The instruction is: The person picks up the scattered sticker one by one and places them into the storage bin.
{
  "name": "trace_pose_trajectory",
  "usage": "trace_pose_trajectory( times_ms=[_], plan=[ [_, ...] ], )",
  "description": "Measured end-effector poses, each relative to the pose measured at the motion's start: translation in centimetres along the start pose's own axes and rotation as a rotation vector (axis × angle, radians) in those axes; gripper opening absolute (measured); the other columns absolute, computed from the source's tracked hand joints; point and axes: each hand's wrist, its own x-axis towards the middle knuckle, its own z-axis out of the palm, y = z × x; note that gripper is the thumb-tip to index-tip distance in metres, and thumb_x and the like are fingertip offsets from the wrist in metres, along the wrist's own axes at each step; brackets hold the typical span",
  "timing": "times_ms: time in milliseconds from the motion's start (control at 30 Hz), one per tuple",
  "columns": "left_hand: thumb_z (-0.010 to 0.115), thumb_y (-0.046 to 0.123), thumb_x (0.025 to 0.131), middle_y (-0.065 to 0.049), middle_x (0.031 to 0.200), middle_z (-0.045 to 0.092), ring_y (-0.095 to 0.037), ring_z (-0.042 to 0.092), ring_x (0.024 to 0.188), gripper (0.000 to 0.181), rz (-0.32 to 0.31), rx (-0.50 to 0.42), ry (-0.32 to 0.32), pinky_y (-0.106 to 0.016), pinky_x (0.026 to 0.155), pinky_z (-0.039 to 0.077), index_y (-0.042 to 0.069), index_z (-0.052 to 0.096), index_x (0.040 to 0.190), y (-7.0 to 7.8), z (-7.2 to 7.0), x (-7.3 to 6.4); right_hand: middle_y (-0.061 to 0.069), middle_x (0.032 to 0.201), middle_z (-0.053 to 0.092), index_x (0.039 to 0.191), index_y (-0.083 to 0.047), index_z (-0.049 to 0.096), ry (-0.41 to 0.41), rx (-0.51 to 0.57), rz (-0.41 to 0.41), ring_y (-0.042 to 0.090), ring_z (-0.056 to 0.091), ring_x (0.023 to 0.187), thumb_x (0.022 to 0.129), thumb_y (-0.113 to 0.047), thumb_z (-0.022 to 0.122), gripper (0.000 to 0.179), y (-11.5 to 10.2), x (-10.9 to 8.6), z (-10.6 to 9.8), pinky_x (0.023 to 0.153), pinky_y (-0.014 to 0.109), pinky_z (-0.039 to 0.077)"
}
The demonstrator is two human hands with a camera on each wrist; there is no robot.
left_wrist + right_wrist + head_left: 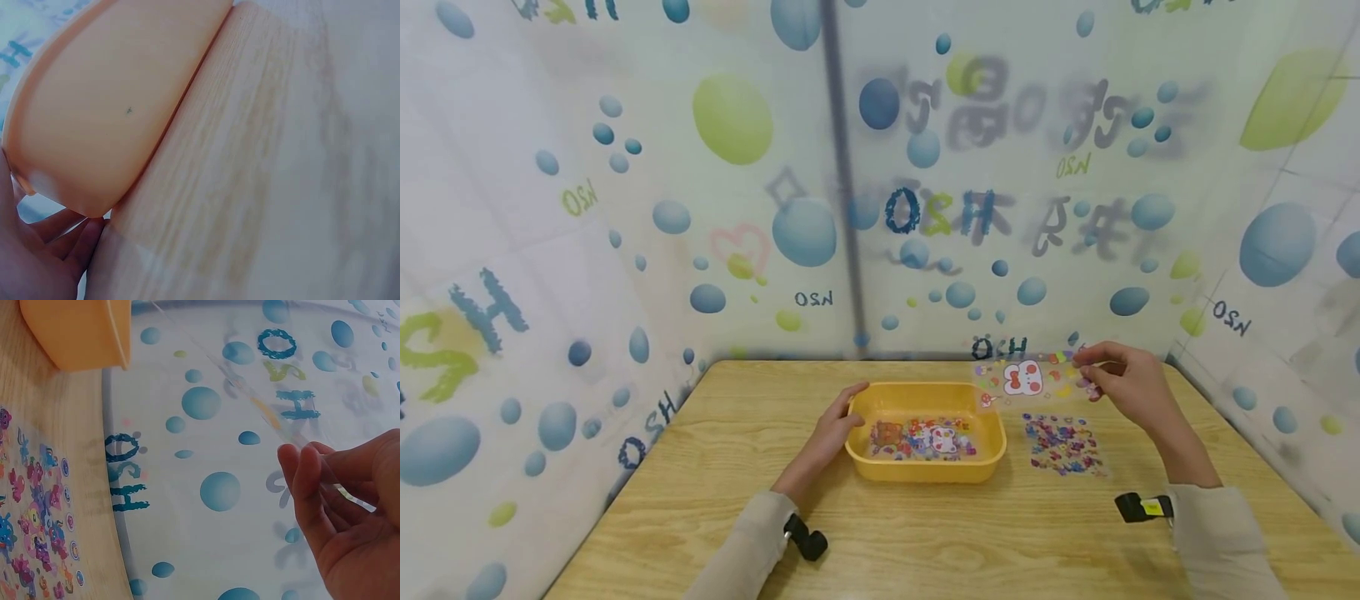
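Note:
My right hand (1122, 379) pinches one end of a clear sticker sheet (1024, 379) between thumb and fingers. It holds the sheet up above the table, overlapping the right end of a yellow plastic basin (925, 472) in the head view. Seen from the right wrist, the sheet is almost edge-on. My left hand (837, 425) grips the basin's left end, thumb over the rim and fingers along the outside wall (94, 150). Inside the basin lie sticker sheets (917, 439) with a bear and a white character.
Right of the basin, another sheet (1063, 444) covered in small purple and blue stickers lies flat on the wooden table (760, 400). A printed curtain (760, 317) with blue and green bubbles encloses the table's back and sides. Black wrist-camera straps (805, 537) circle both sleeves.

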Motion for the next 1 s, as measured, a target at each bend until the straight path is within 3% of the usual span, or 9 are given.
trace_pose_trajectory(
  times_ms=[733, 1000],
  plan=[
    [0.052, 0.007, 0.093, -0.011, 0.166, 0.038, -0.04, 0.032, 0.155, 0.063, 0.004, -0.007, 0.013, -0.059, 0.125, 0.026, 0.02, 0.047, 0.155, -0.3, 0.1, 0.05, 0.027, 0.106, 0.073, 0.113, 0.004, 0.071, -0.015, -0.026, 0.019, 0.002, 0.063, 0.067, 0.103, -0.006, 0.058, 0.019, -0.28, -0.12, 0.57, 0.058, 0.023, 0.056],
    [0.052, 0.008, 0.094, -0.009, 0.168, 0.036, -0.041, 0.024, 0.158, 0.063, 0.003, -0.008, 0.012, -0.06, 0.126, 0.021, 0.021, 0.047, 0.155, -0.35, 0.05, 0.12, 0.028, 0.106, 0.073, 0.113, 0.005, 0.071, -0.016, -0.026, 0.023, 0.002, 0.064, 0.067, 0.103, -0.005, 0.058, 0.019, -0.55, -0.08, 0.6, 0.058, 0.023, 0.057]
  ],
)
